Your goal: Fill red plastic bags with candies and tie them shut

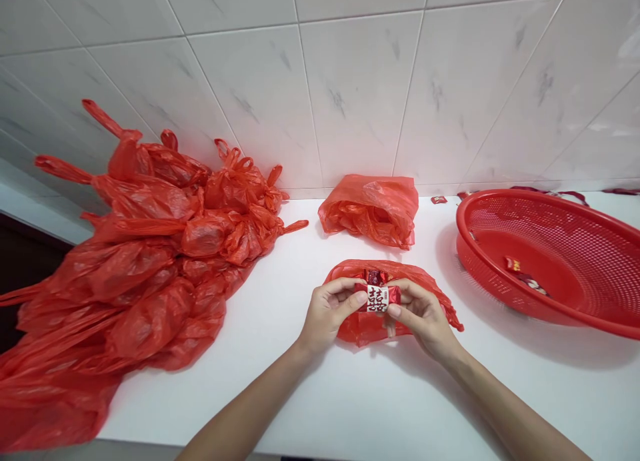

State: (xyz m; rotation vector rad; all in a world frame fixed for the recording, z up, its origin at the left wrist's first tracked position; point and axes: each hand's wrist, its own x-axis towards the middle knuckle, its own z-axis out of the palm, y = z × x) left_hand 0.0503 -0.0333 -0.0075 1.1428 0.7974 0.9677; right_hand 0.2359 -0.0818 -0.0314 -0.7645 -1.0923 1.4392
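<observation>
Pinching a shiny red packet [377, 299] at its two ends, the left hand [325, 316] and the right hand [430, 319] are holding it up together. On each hand the thumb is pressing on the front and the fingers are curling round the back, nearly closed, with just the packet keeping them apart. The packet is looking small and boxy, and its red ends are shining a bit. A white patch is covering the middle of its front, and a big black sign, the same shape twice side by side, is showing there. Tiny marks are sitting beside it, too small to read.

The packet is being held over a thin red bag [357, 333], which is lying on the white table [280, 328]. Just behind it, a dark red shiny piece [373, 276] is peeking out. Farther back, a crumpled red bundle [367, 204] is lying near the tiled wall [357, 101]. On the right, a big red basket [487, 268] full of little holes is standing with a few wrapped bits [533, 285] inside. A tiny red wrapper [439, 200] is lying between bundle and basket. On the left, lots of puffy red bags [145, 321] are piling up.
</observation>
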